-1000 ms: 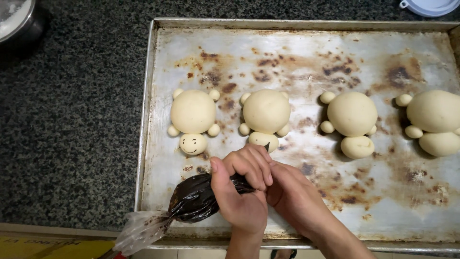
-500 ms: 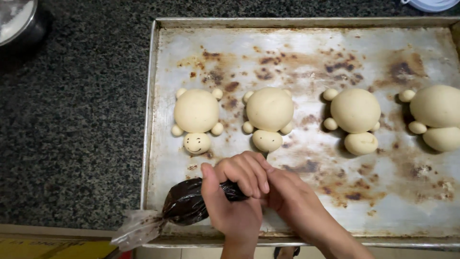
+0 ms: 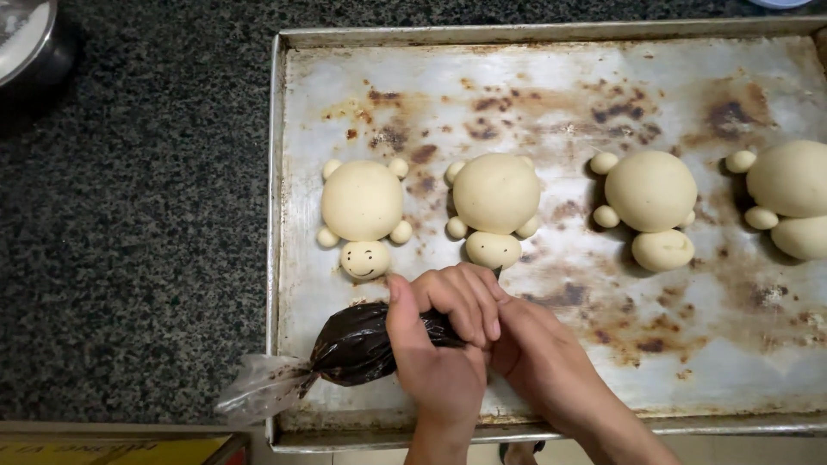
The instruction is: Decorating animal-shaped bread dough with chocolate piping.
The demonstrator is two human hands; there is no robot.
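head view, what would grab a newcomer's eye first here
A row of pale turtle-shaped dough buns on a stained metal baking tray; only the leftmost bun has a drawn face. At the tray's near edge, the left hand grips a dark-filled piping bag, with the right hand touching it.

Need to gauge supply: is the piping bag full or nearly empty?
Partly full: the piping bag bulges with dark filling beside the left hand; its clear twisted tail lies empty.

4 dough turtles [image 3: 363, 213] in a row on 1 baking tray [image 3: 551, 77], rightmost cut off at right edge; 1 w/ face. 1 piping bag [image 3: 349, 349], 2 hands.
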